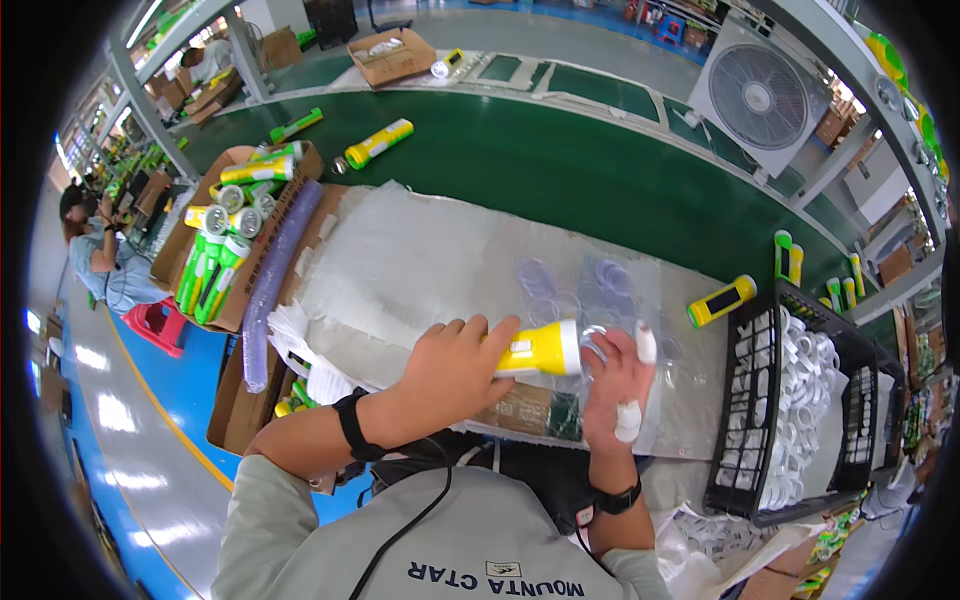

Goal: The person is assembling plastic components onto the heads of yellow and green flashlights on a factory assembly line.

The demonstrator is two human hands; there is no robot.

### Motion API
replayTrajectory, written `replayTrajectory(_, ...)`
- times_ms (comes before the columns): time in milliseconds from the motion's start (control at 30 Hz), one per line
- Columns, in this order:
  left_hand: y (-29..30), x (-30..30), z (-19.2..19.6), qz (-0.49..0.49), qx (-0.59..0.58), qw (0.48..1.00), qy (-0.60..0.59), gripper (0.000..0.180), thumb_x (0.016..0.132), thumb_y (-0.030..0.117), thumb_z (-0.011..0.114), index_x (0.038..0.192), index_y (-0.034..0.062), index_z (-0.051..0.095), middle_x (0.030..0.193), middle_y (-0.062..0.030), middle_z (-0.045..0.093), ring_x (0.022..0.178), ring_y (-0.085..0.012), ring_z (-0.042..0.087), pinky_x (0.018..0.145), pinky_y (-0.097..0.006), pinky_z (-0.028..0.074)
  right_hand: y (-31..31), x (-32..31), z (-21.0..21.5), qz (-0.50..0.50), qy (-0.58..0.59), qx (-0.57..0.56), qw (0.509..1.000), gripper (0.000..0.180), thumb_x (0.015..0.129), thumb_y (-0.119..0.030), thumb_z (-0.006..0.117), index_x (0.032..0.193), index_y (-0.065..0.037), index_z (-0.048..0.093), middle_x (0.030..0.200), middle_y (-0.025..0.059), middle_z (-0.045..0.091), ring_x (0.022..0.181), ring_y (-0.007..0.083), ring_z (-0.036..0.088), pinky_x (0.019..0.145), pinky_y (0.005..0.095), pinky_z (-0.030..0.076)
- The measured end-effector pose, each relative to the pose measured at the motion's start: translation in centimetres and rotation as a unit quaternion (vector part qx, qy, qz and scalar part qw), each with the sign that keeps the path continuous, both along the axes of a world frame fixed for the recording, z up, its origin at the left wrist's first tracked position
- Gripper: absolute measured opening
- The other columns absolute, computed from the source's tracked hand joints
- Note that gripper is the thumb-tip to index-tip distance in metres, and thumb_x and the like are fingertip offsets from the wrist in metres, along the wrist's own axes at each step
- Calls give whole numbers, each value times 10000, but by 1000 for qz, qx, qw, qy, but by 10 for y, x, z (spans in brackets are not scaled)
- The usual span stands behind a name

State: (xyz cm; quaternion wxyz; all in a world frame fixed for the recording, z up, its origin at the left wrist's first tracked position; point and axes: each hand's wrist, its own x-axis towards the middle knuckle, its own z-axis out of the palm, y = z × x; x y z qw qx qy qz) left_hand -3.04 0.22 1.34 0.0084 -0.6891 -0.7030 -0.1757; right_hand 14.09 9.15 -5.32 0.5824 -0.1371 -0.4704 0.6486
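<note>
My left hand is closed around the yellow barrel of a flashlight, held level above the worktop with its white head toward the right. Close against that head is my right hand, palm turned up and fingers apart. White covers sit on two of its digits. A small shiny piece shows by its fingertips; whether the fingers touch it I cannot tell. Beyond the hands, clear round discs lie in loose groups on the plastic-covered work mat. Another yellow flashlight rests at the mat's right edge.
At left stands a cardboard box of green and yellow flashlights, with a purple padded roll along its edge. A black crate of white rings is at right. Behind runs a green belt with a flashlight. A fan stands beyond.
</note>
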Motion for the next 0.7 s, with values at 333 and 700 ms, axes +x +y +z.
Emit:
replayTrajectory(333, 135, -127, -55, 182, -2, 983, -26, 516, 814, 362, 624, 1224, 93, 467, 960, -142, 602, 805, -300, 625, 690, -403, 491, -4, 62, -86, -142, -155, 25, 977, 623, 808, -292, 642, 1287, -8, 364, 1191, 122, 453, 1049, 233, 517, 852, 356, 448)
replayTrajectory(700, 212, -356, -66, 317, -22, 948, 9, 688, 704, 329, 687, 1300, 88, 443, 1278, -221, 479, 1180, -385, 466, 982, -460, 403, 0, 77, -95, -241, -464, 213, 825, 314, 859, -195, 562, 1065, 42, 559, 1085, 172, 487, 966, 282, 569, 780, 351, 514)
